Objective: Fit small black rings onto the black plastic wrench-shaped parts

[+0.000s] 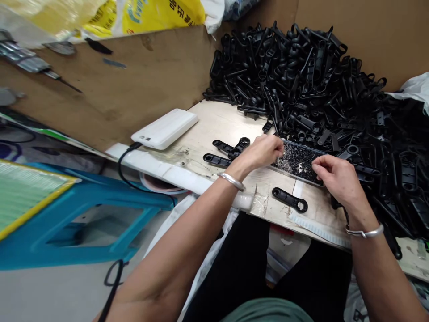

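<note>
A shallow tray (pixel 292 175) lies on the table, filled with many small black pieces (pixel 298 154) and some pale silvery ones. Over its left end is my left hand (pixel 266 150), fingers closed; whatever it pinches is hidden. My right hand (pixel 338 176) is at the tray's right end with thumb and forefinger pressed together, and I cannot make out anything between them. One black plastic arm with a ring end (pixel 290 199) rests in front of the tray. Several similar black arms (pixel 229 150) lie left of my left hand.
A large heap of black plastic arms (pixel 295 80) fills the back and right of the table (pixel 214 120). At left lies a white power bank (pixel 166 128) with a black cable. An electric screwdriver (pixel 27 58) hangs by the cardboard wall. A blue stool (pixel 100 214) stands lower left.
</note>
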Motion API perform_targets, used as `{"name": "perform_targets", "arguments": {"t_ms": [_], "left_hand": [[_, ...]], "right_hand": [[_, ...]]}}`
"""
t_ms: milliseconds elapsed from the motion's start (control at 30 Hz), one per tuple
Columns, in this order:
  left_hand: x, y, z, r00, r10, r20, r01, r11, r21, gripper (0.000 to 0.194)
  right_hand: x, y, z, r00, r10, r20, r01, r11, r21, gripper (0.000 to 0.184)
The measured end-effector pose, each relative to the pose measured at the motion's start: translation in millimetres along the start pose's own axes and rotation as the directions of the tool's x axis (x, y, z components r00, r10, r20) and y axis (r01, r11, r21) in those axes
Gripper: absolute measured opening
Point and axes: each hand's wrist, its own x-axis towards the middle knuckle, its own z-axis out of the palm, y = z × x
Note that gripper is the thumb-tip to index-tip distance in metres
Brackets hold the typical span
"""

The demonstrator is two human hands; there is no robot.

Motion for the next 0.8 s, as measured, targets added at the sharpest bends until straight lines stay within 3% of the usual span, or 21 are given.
{"name": "perform_targets", "arguments": {"t_ms": [100,200,300,400,533,800], "left_hand": [[-3,-4,0.3,0.992,-0.071,-0.101,0.039,0.956,-0.289,0.013],[-6,-5,5.9,0.986,-0.125,-0.107,0.065,0.895,-0.442,0.007],[-8,-3,12.3,0.978,-0.178,-0.107,0.100,0.854,-0.510,0.005],[-11,-1,15.6,0.966,-0.204,-0.158,0.114,0.887,-0.447,0.012],[-11,2,16.0,0.970,-0.149,-0.192,0.096,0.961,-0.260,0.019],[-10,6,16.3,0.952,-0.151,-0.266,0.081,0.963,-0.259,0.019]], "right_hand": [[-4,-2,2,0.994,0.112,-0.008,-0.104,0.945,0.309,0.016],[-7,-5,7,0.983,0.180,0.036,-0.170,0.816,0.552,0.025],[-11,-8,12,0.973,0.207,0.099,-0.214,0.665,0.716,0.027],[-15,-11,16,0.965,0.222,0.142,-0.244,0.552,0.797,0.029],[-18,-12,19,0.960,0.247,0.128,-0.247,0.548,0.799,0.030],[-13,-14,26,0.971,0.227,0.071,-0.192,0.576,0.795,0.028]]}}
